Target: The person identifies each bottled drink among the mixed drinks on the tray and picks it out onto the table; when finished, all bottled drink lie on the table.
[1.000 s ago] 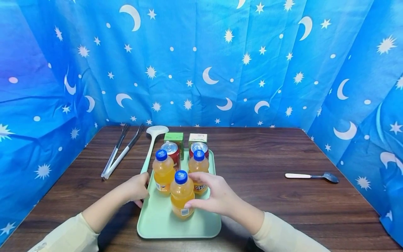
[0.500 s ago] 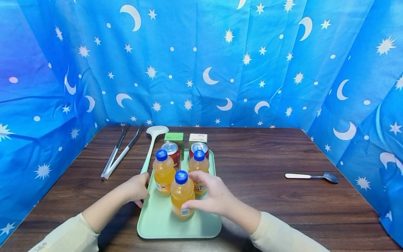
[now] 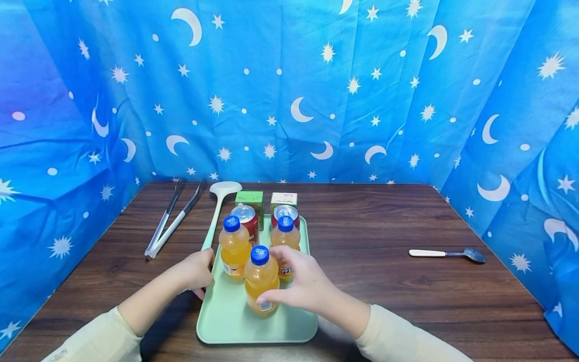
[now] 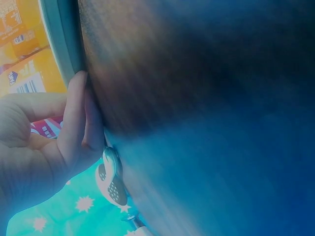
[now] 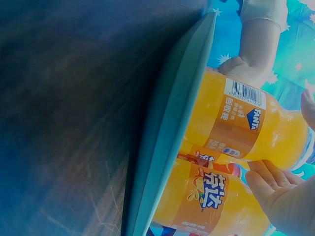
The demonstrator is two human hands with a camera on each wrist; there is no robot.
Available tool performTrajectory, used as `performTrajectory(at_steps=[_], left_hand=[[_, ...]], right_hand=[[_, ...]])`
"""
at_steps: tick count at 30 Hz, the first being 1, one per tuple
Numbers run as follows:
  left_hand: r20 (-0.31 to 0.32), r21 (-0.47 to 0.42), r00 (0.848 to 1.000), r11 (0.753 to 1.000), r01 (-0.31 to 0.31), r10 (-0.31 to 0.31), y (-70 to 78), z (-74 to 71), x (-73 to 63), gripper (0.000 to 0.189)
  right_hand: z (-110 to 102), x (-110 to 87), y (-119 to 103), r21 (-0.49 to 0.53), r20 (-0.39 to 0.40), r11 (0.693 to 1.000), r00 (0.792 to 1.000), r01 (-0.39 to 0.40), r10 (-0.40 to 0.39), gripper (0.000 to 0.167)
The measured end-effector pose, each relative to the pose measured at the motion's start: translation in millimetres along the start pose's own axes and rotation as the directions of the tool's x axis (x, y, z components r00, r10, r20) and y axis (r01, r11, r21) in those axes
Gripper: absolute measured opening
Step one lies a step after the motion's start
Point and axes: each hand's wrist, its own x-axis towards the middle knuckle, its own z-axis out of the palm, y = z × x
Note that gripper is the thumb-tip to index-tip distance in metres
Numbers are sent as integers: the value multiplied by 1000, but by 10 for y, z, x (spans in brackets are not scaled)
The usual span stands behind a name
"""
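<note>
On the table lies a pale green tray [image 3: 258,329] bearing drinks. My left hand [image 3: 195,273] grips its left rim; in the left wrist view, the fingers [image 4: 76,115] bend against that edge. Nearest me on the tray stands an upright orange soda bottle [image 3: 261,280] with a blue cap. Around its right side is my right hand [image 3: 304,279], thumb in front and fingers behind, loosely spread. In the right wrist view, a gap shows between thumb and bottle. Behind it stand a left bottle [image 3: 234,251] and a right bottle [image 3: 284,241], the latter partly hidden by my hand.
Two red cans, a left can [image 3: 244,213] and a right can [image 3: 286,213], stand behind the bottles, with a green carton [image 3: 250,197] and a pale-topped carton [image 3: 284,198] farther back. Left lie a skimmer [image 3: 219,211] and tongs [image 3: 174,221]; right, a spoon [image 3: 448,254].
My right thumb has shifted slightly left and toward me across the front bottle, and the hand has spread a little. The bottles, the tray and my left hand stay in place.
</note>
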Motion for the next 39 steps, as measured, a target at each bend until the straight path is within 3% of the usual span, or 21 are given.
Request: performTrajectory(at_steps=[24,39], left_hand=[[-2,12,1000,1000,-13,13,0,2,1,35],[-12,33,1000,999,-20,20,1,1,-16,35]], right_hand=[[36,15,-17,13,-5,998,998,-59,59,52],[33,9,-57,85,6,992,996,-90,90,51]])
